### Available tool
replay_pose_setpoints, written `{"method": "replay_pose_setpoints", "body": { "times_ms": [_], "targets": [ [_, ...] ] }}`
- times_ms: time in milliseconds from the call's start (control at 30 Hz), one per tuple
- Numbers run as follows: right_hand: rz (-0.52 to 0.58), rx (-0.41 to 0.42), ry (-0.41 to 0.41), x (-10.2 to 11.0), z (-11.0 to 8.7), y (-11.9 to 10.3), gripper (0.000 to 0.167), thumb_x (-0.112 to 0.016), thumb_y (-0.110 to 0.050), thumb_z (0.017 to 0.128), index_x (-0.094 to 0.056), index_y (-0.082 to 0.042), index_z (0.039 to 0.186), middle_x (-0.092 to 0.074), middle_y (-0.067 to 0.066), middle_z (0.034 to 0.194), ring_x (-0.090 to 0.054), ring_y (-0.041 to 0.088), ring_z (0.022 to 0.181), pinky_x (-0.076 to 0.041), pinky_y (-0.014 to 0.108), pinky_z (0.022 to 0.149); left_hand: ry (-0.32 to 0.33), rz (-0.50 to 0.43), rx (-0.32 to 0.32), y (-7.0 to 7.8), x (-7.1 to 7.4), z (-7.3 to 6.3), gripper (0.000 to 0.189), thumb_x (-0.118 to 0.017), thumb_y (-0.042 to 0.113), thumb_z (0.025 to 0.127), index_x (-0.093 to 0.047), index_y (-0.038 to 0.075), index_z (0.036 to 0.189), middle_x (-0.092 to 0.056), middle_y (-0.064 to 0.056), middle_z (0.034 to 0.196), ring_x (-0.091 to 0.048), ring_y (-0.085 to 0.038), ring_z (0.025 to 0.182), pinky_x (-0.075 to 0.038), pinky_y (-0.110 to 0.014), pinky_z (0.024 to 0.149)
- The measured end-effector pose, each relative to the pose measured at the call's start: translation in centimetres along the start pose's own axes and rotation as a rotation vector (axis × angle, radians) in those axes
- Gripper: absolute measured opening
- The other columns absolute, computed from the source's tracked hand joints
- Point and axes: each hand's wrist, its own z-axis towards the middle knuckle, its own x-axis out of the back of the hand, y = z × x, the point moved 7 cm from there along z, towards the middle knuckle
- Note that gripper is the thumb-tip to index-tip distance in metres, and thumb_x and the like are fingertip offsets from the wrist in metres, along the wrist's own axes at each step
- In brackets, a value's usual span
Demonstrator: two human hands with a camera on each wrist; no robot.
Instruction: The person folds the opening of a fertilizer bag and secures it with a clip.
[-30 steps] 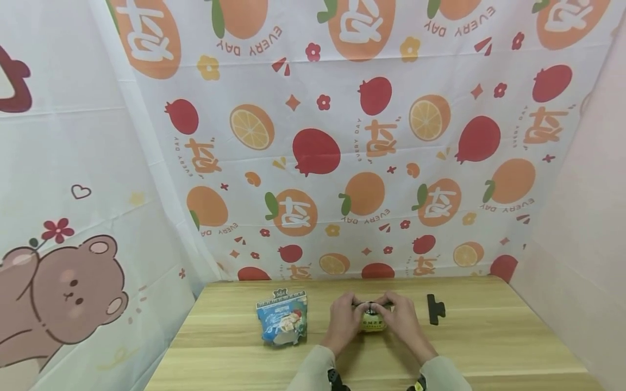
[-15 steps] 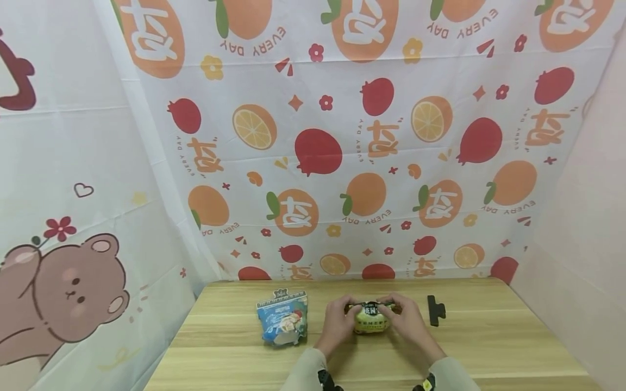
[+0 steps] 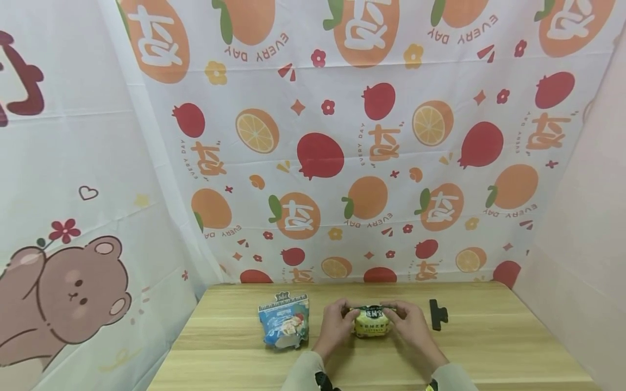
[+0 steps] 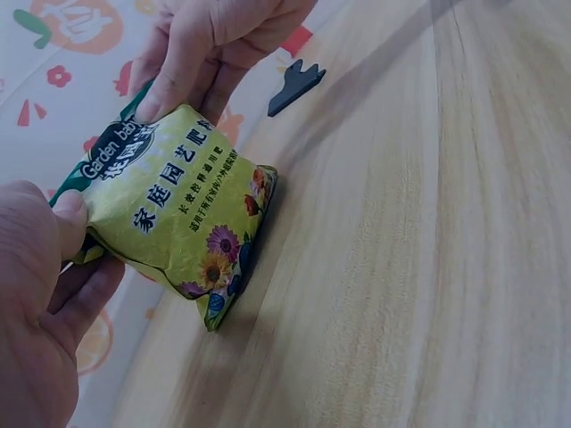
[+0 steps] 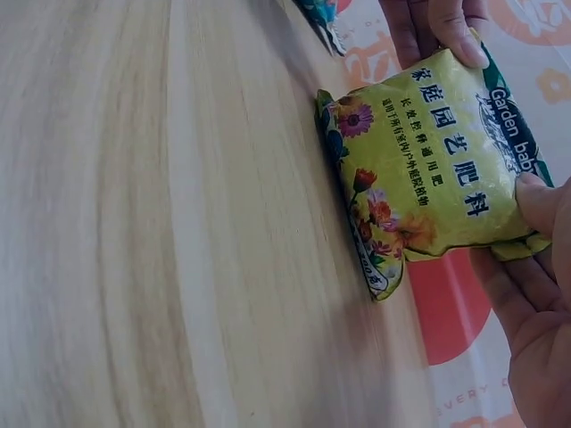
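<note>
Bear-print sheet, head view only; hands pinch packet

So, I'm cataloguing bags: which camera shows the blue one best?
The head view: the blue bag shows whole, unobstructed. The right wrist view catches only part, at the frame's top; the left wrist view shows none.

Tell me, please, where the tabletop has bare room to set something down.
The tabletop is bare between the black clip and the right edge, and left of the blue bag. It is crowded centrally, where the left hand and right hand grip the yellow bag.
</note>
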Motion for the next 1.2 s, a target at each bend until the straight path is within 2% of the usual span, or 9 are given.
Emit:
{"method": "replay_pose_setpoints", "body": {
  "times_ms": [67, 133, 367, 533, 700, 800, 900, 1100, 1200],
  "targets": [
    [-0.002, -0.008, 0.018, 0.1, 0.0, 0.1, 0.017, -0.074, -0.015, 0.092, -0.079, -0.020, 0.108, -0.077, 0.004, 0.118, -0.071, 0.025, 0.114, -0.059, 0.037, 0.093, 0.002, -0.011, 0.007, -0.1, -0.1, 0.0, 0.005, -0.070, 0.011, 0.095, -0.072, 0.007, 0.095, -0.076, -0.006, 0.098, -0.061, -0.001, 0.078, -0.050, -0.017, 0.064],
    [0.002, -0.018, 0.030, 0.2, 0.0, 0.1, 0.017, -0.076, -0.016, 0.090, -0.080, -0.020, 0.106, -0.078, 0.004, 0.115, -0.072, 0.026, 0.112, -0.060, 0.037, 0.090, 0.013, -0.017, 0.011, -0.2, -0.1, 0.0, 0.005, -0.070, 0.011, 0.095, -0.071, 0.007, 0.092, -0.077, -0.006, 0.098, -0.062, -0.001, 0.079, -0.051, -0.017, 0.065],
    [-0.008, -0.043, 0.113, 0.6, 0.0, 0.1, 0.012, -0.082, -0.015, 0.084, -0.082, -0.021, 0.095, -0.080, 0.002, 0.100, -0.075, 0.017, 0.096, -0.059, 0.021, 0.078, 0.032, -0.025, -0.001, -0.1, 0.1, 0.1, 0.011, -0.072, 0.010, 0.093, -0.068, 0.007, 0.083, -0.079, -0.008, 0.101, -0.070, -0.008, 0.089, -0.054, -0.017, 0.072],
    [0.010, -0.081, 0.134, 0.8, 0.0, 0.4, 0.008, -0.085, -0.019, 0.082, -0.081, -0.018, 0.089, -0.081, 0.003, 0.097, -0.075, 0.015, 0.092, -0.056, 0.019, 0.073, 0.034, -0.033, 0.002, -0.4, 0.1, 0.3, 0.015, -0.073, 0.009, 0.092, -0.065, 0.006, 0.080, -0.079, -0.009, 0.099, -0.071, -0.009, 0.089, -0.053, -0.017, 0.070],
    [0.047, -0.161, 0.181, 1.1, -0.3, 1.1, 0.032, -0.088, -0.030, 0.078, -0.071, -0.005, 0.069, -0.080, 0.005, 0.091, -0.073, 0.013, 0.083, -0.056, 0.026, 0.073, 0.050, -0.023, 0.013, -0.6, 0.2, 0.3, 0.016, -0.074, 0.010, 0.091, -0.065, 0.005, 0.079, -0.079, -0.009, 0.098, -0.069, -0.006, 0.085, -0.051, -0.017, 0.066],
    [0.088, -0.196, 0.185, 1.1, -0.5, 1.4, 0.041, -0.089, -0.032, 0.077, -0.065, -0.001, 0.065, -0.078, 0.005, 0.088, -0.075, 0.016, 0.081, -0.060, 0.036, 0.083, 0.054, -0.023, 0.018, -0.7, 0.2, 0.3, 0.016, -0.074, 0.012, 0.092, -0.066, 0.006, 0.080, -0.079, -0.009, 0.099, -0.068, -0.004, 0.083, -0.052, -0.018, 0.066],
    [0.113, -0.236, 0.173, 0.9, -0.6, 1.9, 0.044, -0.088, -0.037, 0.076, -0.062, -0.004, 0.064, -0.075, 0.003, 0.085, -0.074, 0.016, 0.085, -0.056, 0.043, 0.092, 0.057, -0.023, 0.020, -0.7, 0.3, 0.2, 0.016, -0.073, 0.013, 0.092, -0.065, 0.007, 0.080, -0.079, -0.008, 0.100, -0.067, -0.003, 0.082, -0.051, -0.018, 0.065],
    [0.141, -0.294, 0.171, 0.9, -0.6, 2.4, 0.047, -0.089, -0.040, 0.073, -0.057, -0.008, 0.065, -0.071, 0.002, 0.083, -0.068, 0.016, 0.090, -0.048, 0.032, 0.086, 0.065, -0.031, 0.027, -0.7, 0.3, 0.2, 0.018, -0.075, 0.014, 0.091, -0.062, 0.006, 0.081, -0.077, -0.008, 0.097, -0.064, -0.003, 0.080, -0.051, -0.018, 0.067],
    [0.168, -0.300, 0.161, 0.8, -0.5, 2.6, 0.049, -0.090, -0.040, 0.073, -0.054, -0.007, 0.068, -0.070, 0.002, 0.084, -0.071, 0.016, 0.089, -0.049, 0.029, 0.083, 0.071, -0.035, 0.043, -0.9, 0.3, 0.2, 0.019, -0.075, 0.013, 0.091, -0.061, 0.005, 0.082, -0.075, -0.007, 0.094, -0.064, -0.004, 0.081, -0.051, -0.017, 0.069]
  ]
}}
